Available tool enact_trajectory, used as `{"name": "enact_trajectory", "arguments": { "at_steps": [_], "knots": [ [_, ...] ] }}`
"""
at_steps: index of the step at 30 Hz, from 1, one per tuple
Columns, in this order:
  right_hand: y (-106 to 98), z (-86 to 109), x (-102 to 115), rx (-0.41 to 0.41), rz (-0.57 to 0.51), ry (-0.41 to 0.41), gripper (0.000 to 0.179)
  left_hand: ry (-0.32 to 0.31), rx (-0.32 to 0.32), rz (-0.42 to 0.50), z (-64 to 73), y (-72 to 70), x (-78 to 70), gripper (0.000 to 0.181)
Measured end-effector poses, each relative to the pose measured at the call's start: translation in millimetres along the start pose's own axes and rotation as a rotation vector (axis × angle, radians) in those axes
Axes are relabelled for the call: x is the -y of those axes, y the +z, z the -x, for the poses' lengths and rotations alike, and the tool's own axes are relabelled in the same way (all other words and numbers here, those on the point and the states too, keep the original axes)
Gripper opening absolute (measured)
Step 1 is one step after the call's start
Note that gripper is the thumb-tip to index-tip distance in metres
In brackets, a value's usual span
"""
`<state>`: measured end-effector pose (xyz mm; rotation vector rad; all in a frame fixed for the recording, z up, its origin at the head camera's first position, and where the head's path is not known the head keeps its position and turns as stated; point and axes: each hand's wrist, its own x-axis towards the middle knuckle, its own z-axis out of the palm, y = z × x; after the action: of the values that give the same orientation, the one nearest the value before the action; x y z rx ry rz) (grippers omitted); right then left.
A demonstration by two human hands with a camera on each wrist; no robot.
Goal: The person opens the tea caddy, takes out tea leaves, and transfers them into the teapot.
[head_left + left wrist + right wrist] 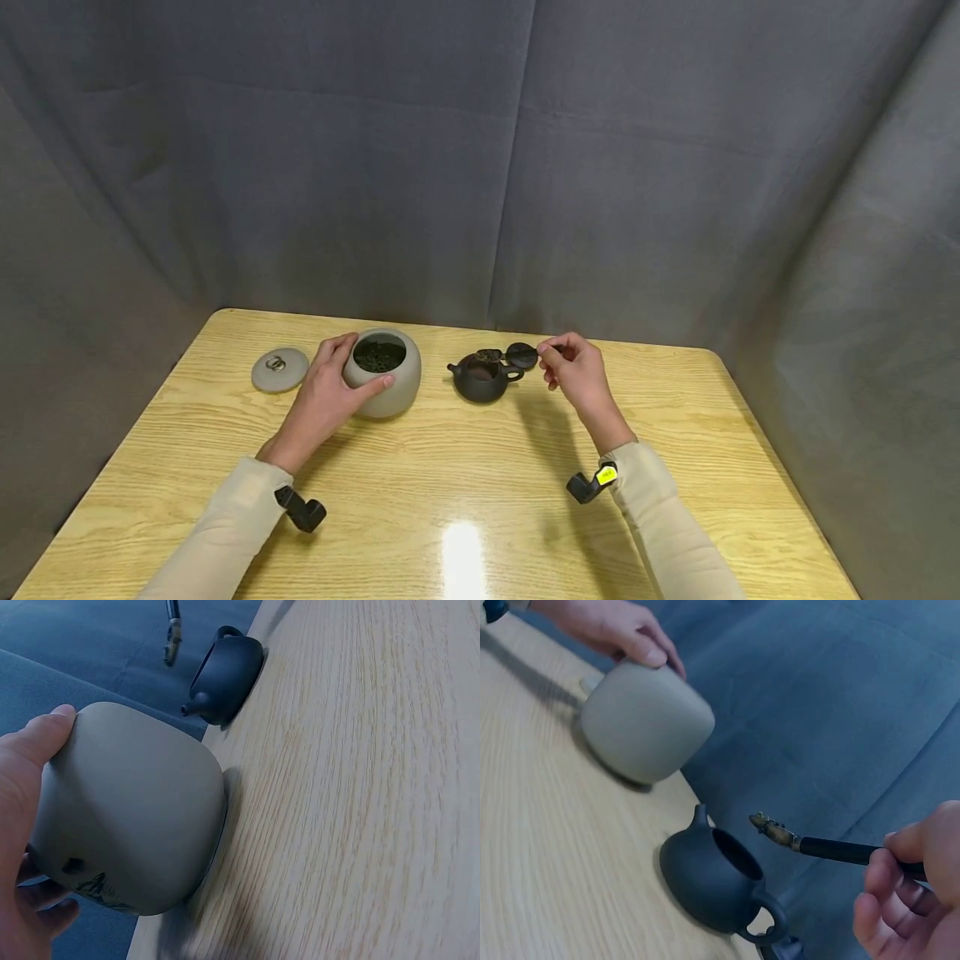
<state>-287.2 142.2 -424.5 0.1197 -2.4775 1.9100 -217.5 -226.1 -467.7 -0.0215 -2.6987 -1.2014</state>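
My left hand (326,400) grips a grey, round-bodied tea jar (405,387), thumb and fingers spread around its rim. Dark tea leaves (378,356) show inside its open mouth. Between the thumb and fingers of my right hand (581,375) is the black handle of a small tea scoop (836,850). Its tip, heaped with tea leaves (772,827), is above the open mouth of a dark clay teapot (478,388). That teapot stands upright on the table, spout toward the jar and handle toward my right hand.
The jar's grey lid (279,372), with a ring on top, lies left of the jar. A dark round lid (520,357) lies behind the teapot's handle. The wooden table (420,492) ends at a grey curtain (375,183) behind and at both sides.
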Motion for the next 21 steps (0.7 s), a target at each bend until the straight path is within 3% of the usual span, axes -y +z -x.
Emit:
{"name": "enact_trajectory", "arguments": {
  "at_steps": [12,21],
  "knots": [
    [7,3.0,-1,0.042,0.264,-0.139,0.014,0.0,0.004,0.005,-0.7,0.6,0.1,0.106],
    [12,3.5,4,0.037,0.368,-0.192,0.012,0.001,0.002,0.017,-0.8,0.8,0.7,0.106]
  ]
}}
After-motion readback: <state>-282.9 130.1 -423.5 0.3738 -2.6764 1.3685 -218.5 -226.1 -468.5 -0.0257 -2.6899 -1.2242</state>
